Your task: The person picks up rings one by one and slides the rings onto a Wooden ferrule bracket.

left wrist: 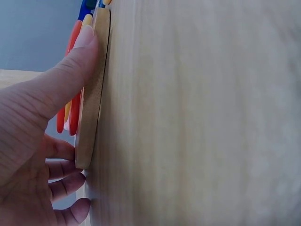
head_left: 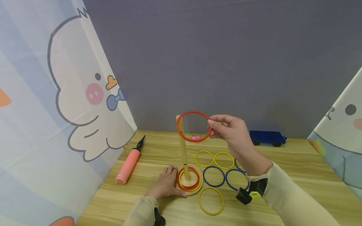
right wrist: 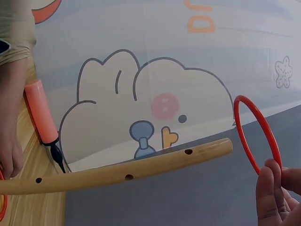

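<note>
Holding a red ring [head_left: 193, 111] between thumb and fingertips, the person's right hand [head_left: 226, 127] stands raised at the level of the top of a wooden post [head_left: 183, 153]; the grip is narrow, at the ring's right-hand side; the ring is tilted, near the post's top end but apart from it, as the right wrist view shows. The left hand [head_left: 165, 183] holds the rim of the round base [head_left: 195, 192], thumb and fingers spread wide along its edge; around the post, on this base, lie two lower red rings [head_left: 178, 180] with a yellow ring [head_left: 201, 180] between them.

To the right, flat on the table [head_left: 110, 201], lie three loose yellow rings [head_left: 211, 214] and three blue rings [head_left: 214, 186]; the right arm partly covers one blue ring. A pink pump [head_left: 128, 168] lies at the left, its black nozzle pointing toward the wall [head_left: 215, 56]; a blue toy wagon [head_left: 267, 137] stands at the back right.
</note>
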`<control>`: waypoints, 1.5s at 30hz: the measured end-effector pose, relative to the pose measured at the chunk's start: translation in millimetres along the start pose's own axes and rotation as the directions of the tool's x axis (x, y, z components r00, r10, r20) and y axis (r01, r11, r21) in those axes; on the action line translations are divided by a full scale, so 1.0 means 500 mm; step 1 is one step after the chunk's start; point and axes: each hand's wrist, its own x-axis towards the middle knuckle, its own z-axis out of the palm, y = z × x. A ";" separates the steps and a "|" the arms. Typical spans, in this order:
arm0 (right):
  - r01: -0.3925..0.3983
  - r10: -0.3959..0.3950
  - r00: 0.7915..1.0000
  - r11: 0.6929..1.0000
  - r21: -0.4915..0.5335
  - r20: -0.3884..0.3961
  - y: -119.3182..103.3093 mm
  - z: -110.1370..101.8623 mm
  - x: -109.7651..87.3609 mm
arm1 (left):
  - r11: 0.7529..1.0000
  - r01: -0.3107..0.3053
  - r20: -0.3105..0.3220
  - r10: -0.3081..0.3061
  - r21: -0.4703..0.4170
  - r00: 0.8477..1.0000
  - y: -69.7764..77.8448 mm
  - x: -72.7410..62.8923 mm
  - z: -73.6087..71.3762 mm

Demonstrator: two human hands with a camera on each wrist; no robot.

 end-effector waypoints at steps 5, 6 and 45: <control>0.005 -0.005 1.000 1.000 0.024 -0.002 0.006 0.016 0.009 | 1.000 0.003 0.005 -0.003 -0.002 1.000 -0.002 0.000 0.001; 0.005 -0.005 1.000 1.000 0.031 -0.003 0.008 0.019 0.010 | 1.000 0.005 0.007 -0.005 -0.003 1.000 -0.002 0.000 0.002; -0.209 0.207 0.978 0.978 -0.030 -0.038 0.123 0.029 0.000 | 1.000 0.001 -0.016 -0.001 0.005 1.000 0.003 -0.001 0.000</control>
